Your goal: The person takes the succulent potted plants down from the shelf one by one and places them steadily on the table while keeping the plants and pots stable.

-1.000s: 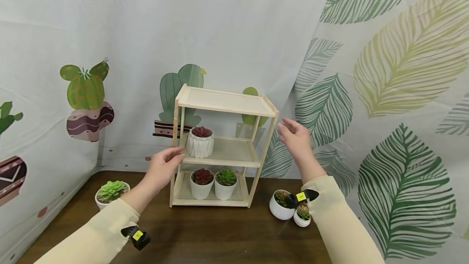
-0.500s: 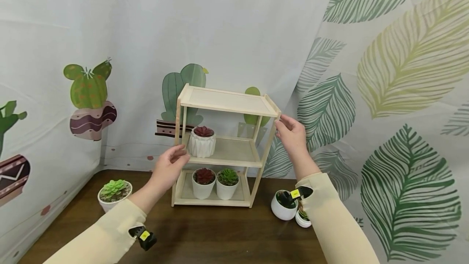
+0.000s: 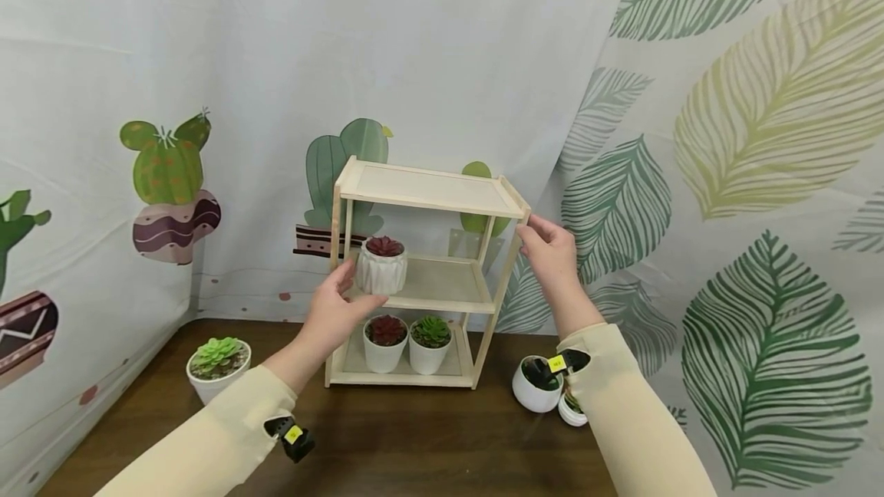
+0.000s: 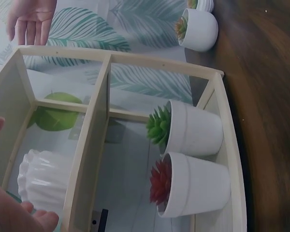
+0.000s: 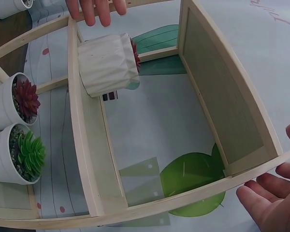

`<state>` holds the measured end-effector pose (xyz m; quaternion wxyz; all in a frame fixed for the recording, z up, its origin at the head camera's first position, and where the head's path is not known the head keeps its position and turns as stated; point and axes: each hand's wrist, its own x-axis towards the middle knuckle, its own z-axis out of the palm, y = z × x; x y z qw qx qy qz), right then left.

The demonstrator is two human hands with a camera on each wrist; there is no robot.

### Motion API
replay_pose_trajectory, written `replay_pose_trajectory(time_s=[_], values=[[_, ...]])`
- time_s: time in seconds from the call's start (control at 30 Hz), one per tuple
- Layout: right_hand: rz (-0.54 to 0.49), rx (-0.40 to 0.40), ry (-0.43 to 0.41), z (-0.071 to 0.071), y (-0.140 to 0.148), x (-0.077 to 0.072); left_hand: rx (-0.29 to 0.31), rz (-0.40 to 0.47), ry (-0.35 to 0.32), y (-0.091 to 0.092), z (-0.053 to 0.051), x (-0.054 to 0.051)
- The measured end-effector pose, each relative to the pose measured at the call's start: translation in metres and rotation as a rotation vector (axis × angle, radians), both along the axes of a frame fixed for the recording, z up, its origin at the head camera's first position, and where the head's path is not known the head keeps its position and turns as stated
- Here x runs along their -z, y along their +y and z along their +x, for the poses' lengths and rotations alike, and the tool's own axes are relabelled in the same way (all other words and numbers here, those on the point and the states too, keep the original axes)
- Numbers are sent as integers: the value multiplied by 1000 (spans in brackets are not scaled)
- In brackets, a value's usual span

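Observation:
A three-tier wooden shelf (image 3: 431,303) stands on the table. On its middle tier, at the left, sits a ribbed white pot (image 3: 382,273) with a dark red succulent (image 3: 384,246). My left hand (image 3: 336,311) is just in front of that pot, thumb and fingers spread to its sides; whether they touch it cannot be told. The shelf's top right front corner lies between the thumb and fingers of my right hand (image 3: 552,250). Two smooth white pots fill the bottom tier, one with a red succulent (image 4: 160,182), one with a green succulent (image 5: 31,153).
Left of the shelf, a white pot with a light green succulent (image 3: 216,359) stands on the dark wooden table (image 3: 407,443). To the right are a round white pot (image 3: 536,391) and a smaller white pot (image 3: 572,413), partly behind my right sleeve. A printed cloth (image 3: 442,60) hangs behind.
My right hand has moved left onto the shelf's upper right corner and stayed there. The left hand has moved right, towards the ribbed pot, and its thumb has spread from the fingers.

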<state>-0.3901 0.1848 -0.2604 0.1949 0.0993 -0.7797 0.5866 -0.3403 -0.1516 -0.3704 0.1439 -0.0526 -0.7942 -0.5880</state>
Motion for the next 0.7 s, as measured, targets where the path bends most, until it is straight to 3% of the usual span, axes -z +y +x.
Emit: replay_pose_trajectory(time_s=[0.7], values=[[19,1,15,5,-2,-1,-112,-64,-33,27,-32,-15]])
